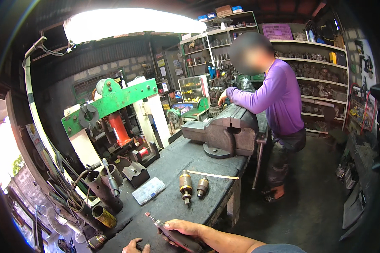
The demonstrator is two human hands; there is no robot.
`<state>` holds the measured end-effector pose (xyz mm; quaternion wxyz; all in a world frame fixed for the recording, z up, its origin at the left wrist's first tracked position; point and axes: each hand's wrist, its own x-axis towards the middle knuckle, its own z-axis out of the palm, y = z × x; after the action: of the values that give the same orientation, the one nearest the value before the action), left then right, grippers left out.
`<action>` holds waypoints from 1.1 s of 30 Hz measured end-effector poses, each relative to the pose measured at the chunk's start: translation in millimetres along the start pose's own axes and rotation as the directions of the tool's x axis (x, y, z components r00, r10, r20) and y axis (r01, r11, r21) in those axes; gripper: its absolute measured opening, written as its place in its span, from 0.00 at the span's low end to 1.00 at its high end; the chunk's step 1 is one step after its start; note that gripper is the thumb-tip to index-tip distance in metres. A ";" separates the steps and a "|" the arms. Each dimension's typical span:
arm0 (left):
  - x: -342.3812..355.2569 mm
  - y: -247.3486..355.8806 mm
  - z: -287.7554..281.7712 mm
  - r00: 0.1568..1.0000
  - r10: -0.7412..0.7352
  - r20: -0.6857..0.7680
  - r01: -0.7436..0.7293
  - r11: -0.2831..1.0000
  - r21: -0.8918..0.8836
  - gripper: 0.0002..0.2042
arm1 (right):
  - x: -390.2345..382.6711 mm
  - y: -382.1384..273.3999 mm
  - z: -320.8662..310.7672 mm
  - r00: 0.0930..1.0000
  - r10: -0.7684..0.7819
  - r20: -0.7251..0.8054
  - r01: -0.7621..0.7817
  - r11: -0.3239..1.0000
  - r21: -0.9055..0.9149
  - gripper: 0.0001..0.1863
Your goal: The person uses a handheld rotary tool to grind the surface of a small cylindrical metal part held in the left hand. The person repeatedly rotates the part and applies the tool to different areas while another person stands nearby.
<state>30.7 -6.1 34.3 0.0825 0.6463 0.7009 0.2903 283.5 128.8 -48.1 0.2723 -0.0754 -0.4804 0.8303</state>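
Note:
My right hand (pixel 185 227) grips a dark rotary tool (pixel 181 239) with a small reddish tip, low in the head view over the dark workbench (pixel 177 156). My left hand (pixel 135 246) is at the bottom edge, left of the tool, fingers curved and apart with nothing visible in them. Beyond the tool stand two cylindrical motor armatures (pixel 185 185), one larger, beside a thin steel rule (pixel 213 174). A clear plastic case (pixel 148 189) lies to their left.
A large bench vise (pixel 219 135) sits at the far end. A co-worker in purple (pixel 283 97) leans beside it. A green and white press (pixel 109 97) stands behind the bench, metal tube holders (pixel 99 189) at left. Shelves (pixel 316 61) of parts line the back wall.

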 end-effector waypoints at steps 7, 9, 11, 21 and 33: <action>0.8 -0.6 -1.1 0.998 -0.043 0.042 0.043 0.999 0.009 0.20 | 0.9 1.7 -2.4 1.000 0.016 -0.022 -0.016 1.000 -0.010 0.30; 0.3 -1.7 0.2 1.000 -0.008 0.011 0.008 1.000 -0.006 0.20 | 0.9 1.9 -2.5 1.000 -0.002 -0.011 0.002 1.000 -0.015 0.30; -0.3 -3.1 0.8 1.000 0.008 -0.001 -0.008 1.000 -0.007 0.20 | 0.6 1.8 -1.7 1.000 0.009 -0.025 -0.009 1.000 -0.006 0.30; -2.6 -5.2 1.5 1.000 0.010 -0.008 -0.010 1.000 -0.002 0.19 | -0.7 0.3 2.2 0.999 0.012 -0.037 -0.011 1.000 0.005 0.31; -9.8 -14.2 3.5 0.997 0.052 -0.052 -0.051 0.999 0.018 0.19 | -3.2 -6.3 8.5 0.998 0.014 -0.057 -0.014 1.000 -0.001 0.25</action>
<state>21.7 -14.3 21.5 0.0512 0.6570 0.6884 0.3031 285.2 123.2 -38.8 0.2801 -0.1027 -0.4723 0.8294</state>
